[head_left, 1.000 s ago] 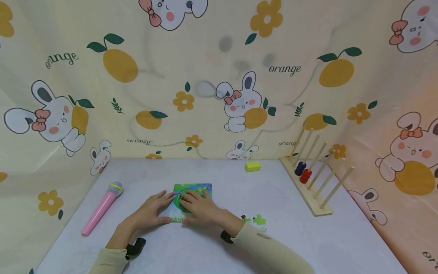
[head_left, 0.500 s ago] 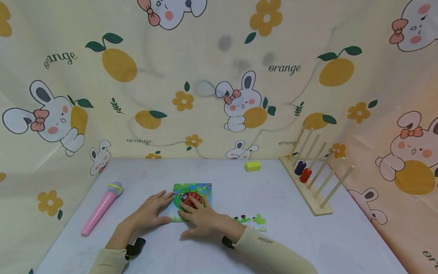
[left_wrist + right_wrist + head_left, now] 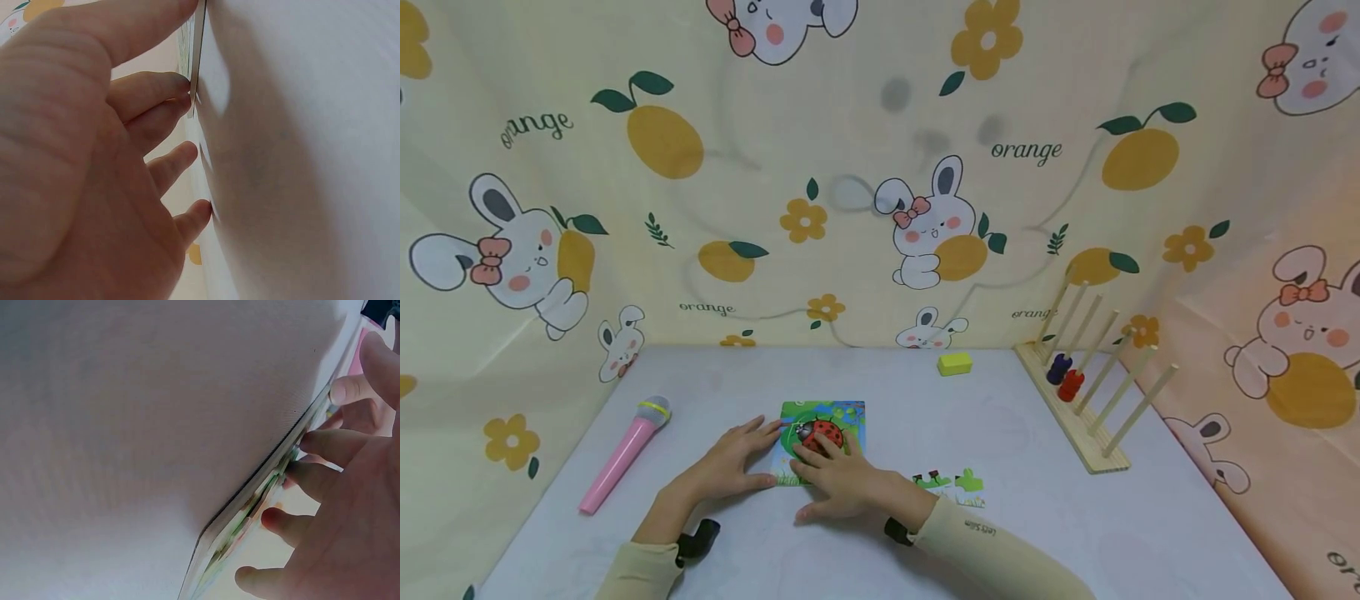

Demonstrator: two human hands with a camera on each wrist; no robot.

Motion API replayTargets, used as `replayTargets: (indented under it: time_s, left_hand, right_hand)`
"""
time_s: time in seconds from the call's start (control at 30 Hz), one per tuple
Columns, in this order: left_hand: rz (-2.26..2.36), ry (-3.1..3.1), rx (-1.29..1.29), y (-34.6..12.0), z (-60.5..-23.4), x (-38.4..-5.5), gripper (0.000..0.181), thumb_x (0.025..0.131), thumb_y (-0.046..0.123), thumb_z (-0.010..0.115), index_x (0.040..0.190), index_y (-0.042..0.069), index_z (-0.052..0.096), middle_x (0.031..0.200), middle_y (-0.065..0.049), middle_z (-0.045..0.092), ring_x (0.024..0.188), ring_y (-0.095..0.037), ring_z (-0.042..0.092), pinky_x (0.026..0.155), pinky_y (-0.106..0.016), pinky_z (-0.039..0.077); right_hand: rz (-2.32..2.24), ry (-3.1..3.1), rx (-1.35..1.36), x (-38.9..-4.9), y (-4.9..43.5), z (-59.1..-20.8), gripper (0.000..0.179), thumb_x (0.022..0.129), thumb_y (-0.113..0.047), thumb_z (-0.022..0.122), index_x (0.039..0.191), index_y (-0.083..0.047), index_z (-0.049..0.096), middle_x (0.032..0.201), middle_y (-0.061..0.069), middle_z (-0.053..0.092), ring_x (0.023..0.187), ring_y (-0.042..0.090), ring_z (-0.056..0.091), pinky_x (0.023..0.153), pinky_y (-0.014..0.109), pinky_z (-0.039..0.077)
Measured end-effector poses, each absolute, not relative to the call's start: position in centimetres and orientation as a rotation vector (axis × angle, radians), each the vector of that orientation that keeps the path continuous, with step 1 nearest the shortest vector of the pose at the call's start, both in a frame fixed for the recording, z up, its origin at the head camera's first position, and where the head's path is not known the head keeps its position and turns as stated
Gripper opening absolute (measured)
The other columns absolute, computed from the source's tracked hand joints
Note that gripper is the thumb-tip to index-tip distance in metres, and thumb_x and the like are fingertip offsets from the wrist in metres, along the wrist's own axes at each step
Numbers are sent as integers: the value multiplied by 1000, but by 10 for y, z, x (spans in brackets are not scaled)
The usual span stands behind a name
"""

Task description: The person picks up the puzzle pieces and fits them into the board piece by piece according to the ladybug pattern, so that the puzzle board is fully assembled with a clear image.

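A left hand (image 3: 730, 463), fingers flat, braces the ladybird puzzle board (image 3: 822, 441) against sliding on the bench (image 3: 1075, 533) while the right hand (image 3: 842, 479), fingers extended, presses its pieces flush.

Glossy printed cardboard puzzle board (image 3: 822, 437) (thin-edged), matt smooth tabletop (image 3: 880, 550), bare wooden peg rack (image 3: 1078, 417).
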State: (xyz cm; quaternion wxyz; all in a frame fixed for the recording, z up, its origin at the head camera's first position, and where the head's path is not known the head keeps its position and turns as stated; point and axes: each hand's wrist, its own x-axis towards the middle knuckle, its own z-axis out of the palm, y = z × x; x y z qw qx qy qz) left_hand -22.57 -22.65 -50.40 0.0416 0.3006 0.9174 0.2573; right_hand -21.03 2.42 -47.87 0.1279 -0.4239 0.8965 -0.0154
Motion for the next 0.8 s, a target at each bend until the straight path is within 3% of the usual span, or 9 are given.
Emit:
replayTargets:
  time_s: [0.33,0.47,0.57,0.7,0.8]
  left_hand:
    - [811,2793,927,-228,-507,-228,77,87,38,75,145,-4,47,155,-18,39,144,-50,24,108,-74,20]
    - [807,2790,924,-227,-509,-228,77,87,41,75,145,-3,48,156,-17,39,144,-49,24,108,-74,20]
    - [786,2796,915,-226,-507,-228,76,87,41,75,144,-3,48,156,-17,38,144,-49,23,109,-72,20]
    - [780,2793,897,-226,-504,-227,76,87,39,75,144,-3,48,156,-17,38,145,-50,22,110,-72,19]
    - [776,2792,884,-226,-502,-226,76,87,39,76,144,-4,48,156,-18,38,145,-50,22,110,-72,19]
  right_hand:
    - [-180,2616,-1255,-214,30,-479,75,96,-57,55,157,-20,34,166,2,16,151,34,13,114,69,12]
    - [-353,2644,-1240,-221,45,-472,64,96,-47,62,151,-18,45,160,2,35,149,30,25,112,71,13]
    - [-461,2666,-1204,-226,64,-463,50,95,-36,68,139,-16,59,144,1,55,137,25,44,111,70,18]
    - [-608,2681,-1168,-229,100,-459,34,90,-16,74,122,-6,69,118,6,68,113,22,60,105,54,40]
    - [-699,2675,-1107,-228,126,-460,30,86,-6,76,115,-1,70,104,7,68,97,20,63,87,37,51]
